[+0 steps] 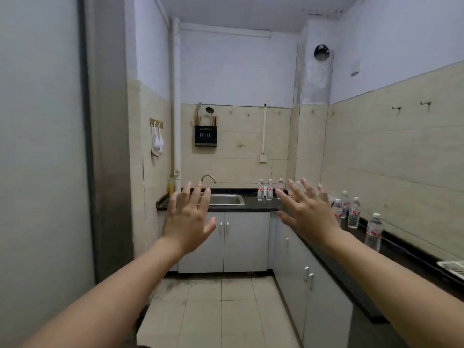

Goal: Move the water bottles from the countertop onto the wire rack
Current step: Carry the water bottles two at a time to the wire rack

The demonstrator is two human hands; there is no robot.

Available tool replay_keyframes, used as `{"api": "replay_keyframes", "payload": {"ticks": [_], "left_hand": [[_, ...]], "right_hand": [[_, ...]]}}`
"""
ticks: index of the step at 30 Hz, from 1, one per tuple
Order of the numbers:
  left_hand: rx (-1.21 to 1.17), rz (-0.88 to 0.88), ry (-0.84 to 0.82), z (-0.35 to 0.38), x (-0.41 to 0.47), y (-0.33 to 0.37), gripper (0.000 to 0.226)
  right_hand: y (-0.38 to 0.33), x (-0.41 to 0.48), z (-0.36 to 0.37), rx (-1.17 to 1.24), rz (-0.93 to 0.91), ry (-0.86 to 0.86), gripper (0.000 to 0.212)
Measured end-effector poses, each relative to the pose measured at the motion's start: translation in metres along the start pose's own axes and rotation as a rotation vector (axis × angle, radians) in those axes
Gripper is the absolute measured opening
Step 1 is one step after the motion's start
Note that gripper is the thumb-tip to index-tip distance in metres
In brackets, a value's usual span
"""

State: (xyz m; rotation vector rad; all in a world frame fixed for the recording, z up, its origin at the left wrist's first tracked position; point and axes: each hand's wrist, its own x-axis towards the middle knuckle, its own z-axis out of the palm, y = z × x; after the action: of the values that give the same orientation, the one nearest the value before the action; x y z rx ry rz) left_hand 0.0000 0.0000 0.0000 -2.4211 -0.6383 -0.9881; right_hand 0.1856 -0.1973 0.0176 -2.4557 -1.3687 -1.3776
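Both bare forearms reach forward over the tiled floor (226, 310). The left hand (187, 222) is held up with fingers spread wide, gripping nothing; the right hand (310, 213) is likewise spread and empty, palm facing away. At the right edge, nearest, a corner of the wire rack (453, 268) rests on the black countertop (401, 252). Further along that run, one bottle (374, 231) stands upright alone, well apart from the rack. Beyond it, a second bottle (354, 216) stands upright, with a pair (341, 208) close together just behind, partly hidden by the right hand. White cabinets (251, 242) sit beneath the countertop. At the far end, three more bottles (269, 189) stand upright near the back wall, to the right of the steel sink (227, 199) and its curved tap (208, 179). A yellow container (171, 188) stands at the sink's left. On the far wall hang a black utensil holder (206, 135) and, further left, white spoons (157, 143) on hooks.
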Motion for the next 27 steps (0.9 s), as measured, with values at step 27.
{"api": "replay_keyframes", "payload": {"ticks": [27], "left_hand": [[-0.245,-0.047,-0.176,0.424,0.289,0.039,0.06]], "right_hand": [[0.084,0.208,0.406,0.033,0.211,-0.441,0.052]]}}
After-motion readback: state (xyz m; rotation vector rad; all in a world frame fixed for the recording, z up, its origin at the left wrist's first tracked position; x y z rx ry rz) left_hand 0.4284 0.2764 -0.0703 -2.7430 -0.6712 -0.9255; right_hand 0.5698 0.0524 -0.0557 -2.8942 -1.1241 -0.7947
